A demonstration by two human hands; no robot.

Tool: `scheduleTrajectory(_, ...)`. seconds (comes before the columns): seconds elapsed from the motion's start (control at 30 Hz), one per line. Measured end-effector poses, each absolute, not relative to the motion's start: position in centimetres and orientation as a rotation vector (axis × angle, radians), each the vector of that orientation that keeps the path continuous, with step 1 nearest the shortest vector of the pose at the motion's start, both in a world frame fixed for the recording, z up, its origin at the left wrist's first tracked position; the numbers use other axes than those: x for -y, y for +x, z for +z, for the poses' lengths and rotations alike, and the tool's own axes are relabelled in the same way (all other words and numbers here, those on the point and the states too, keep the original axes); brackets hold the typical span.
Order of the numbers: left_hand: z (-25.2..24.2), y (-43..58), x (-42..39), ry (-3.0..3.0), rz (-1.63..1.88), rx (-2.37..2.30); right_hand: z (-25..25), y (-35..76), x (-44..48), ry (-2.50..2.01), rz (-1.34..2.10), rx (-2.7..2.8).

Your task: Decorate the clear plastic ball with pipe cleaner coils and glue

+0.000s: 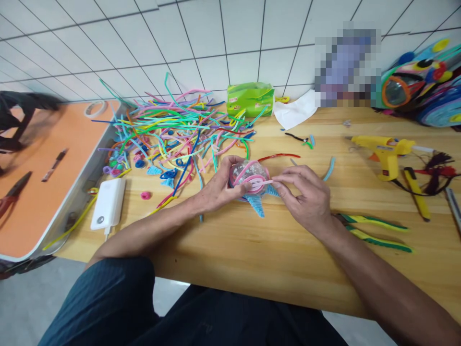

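A small craft piece point(251, 174), a clear dome wrapped with pink pipe cleaner on light blue star-shaped points, rests on the wooden table point(252, 240). My left hand point(219, 185) curls around its left side and holds it. My right hand point(306, 197) pinches the end of a pink pipe cleaner point(261, 183) laid across the dome's front. One blue point point(258, 205) sticks out below, between my hands.
A heap of coloured pipe cleaners point(180, 132) lies behind my left hand. A white power bank point(108, 204) sits at left, a yellow glue gun point(385, 154) and green-handled pliers point(374, 233) at right. A green packet point(250, 98) and an orange side table point(46, 178) are farther off.
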State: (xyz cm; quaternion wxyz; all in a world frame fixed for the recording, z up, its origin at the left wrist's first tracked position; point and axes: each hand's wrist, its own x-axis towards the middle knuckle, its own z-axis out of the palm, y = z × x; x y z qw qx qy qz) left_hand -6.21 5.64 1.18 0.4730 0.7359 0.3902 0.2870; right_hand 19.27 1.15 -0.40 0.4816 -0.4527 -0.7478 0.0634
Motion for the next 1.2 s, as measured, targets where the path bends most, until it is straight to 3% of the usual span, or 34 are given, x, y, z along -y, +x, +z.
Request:
scheduleTrajectory(0.5,0.7,-6.1,-4.8,1.866,0.75,-1.005,0.9,18.7,-0.4,-1.031,-0.025,1.947)
scheduleTrajectory(1.2,-2.1,-4.5,-3.5,1.82,1.067,-1.007,2.8,16.6,2.0,-1.195,0.249,1.866)
